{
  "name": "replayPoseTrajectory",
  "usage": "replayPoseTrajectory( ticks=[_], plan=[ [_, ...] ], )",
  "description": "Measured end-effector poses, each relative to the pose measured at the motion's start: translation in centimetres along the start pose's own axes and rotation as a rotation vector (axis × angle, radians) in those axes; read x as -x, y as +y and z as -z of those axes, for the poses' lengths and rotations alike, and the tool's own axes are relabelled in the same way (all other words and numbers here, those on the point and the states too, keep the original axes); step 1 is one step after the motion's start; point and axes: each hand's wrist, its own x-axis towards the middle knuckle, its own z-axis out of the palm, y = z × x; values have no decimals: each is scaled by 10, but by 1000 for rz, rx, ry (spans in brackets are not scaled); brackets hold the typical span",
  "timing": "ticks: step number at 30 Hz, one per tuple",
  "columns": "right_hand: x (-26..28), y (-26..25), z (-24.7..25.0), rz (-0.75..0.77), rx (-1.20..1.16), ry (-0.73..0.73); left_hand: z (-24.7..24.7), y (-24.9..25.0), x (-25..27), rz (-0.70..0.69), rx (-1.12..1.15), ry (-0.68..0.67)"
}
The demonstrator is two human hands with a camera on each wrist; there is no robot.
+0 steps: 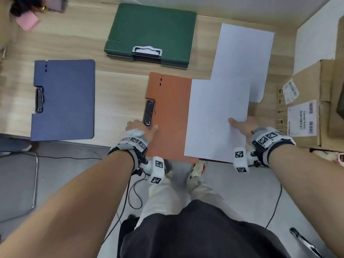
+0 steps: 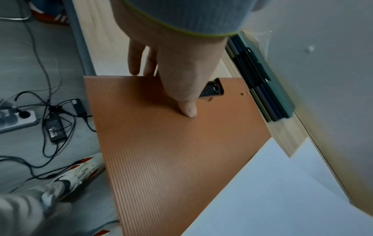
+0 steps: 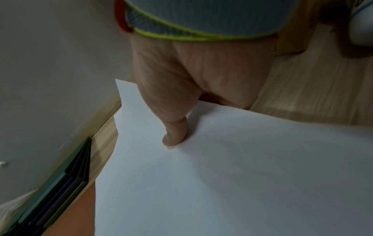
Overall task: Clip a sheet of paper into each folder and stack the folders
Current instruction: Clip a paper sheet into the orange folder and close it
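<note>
An orange folder (image 1: 167, 116) lies at the table's near edge, overhanging it, with its black clip (image 1: 149, 112) on the left side. My left hand (image 1: 143, 127) rests on its near-left part: the thumb (image 2: 187, 108) presses flat on the cover just below the clip, and the straight fingers (image 2: 134, 63) touch the left edge. My right hand (image 1: 240, 125) pinches a white sheet of paper (image 1: 216, 116) by its right edge, thumb (image 3: 173, 135) on top. The sheet covers the folder's right part. More white paper (image 1: 243, 53) lies behind it.
A blue folder (image 1: 63, 99) lies flat at the left with its clip on the left side. A stack of folders with a green one on top (image 1: 150, 34) sits at the back. Cardboard boxes (image 1: 307, 108) stand at the right. Cables and a power strip (image 2: 16, 119) lie on the floor.
</note>
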Motion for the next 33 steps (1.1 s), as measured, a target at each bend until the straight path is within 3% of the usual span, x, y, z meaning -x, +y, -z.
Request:
replayPoseTrajectory(
  ticks=[2,4,10,16,24,30,33],
  plan=[
    [-2,2,7,0,13,14,3,16,8,-2,-54,123],
    [-4,2,14,-14,43,16,7,35,13,-93,-102,179],
    [-7,7,35,-12,117,27,5,92,9,-348,-178,102],
    [-11,21,43,-32,182,55,34,128,-31,-546,-443,127],
    [-19,22,39,-58,82,45,57,154,-63,-622,-557,-100],
    [-18,15,35,-94,-11,53,66,157,-61,-621,-472,-70],
    [-15,9,32,-133,-120,91,70,156,-59,-586,-296,-13]
  ],
)
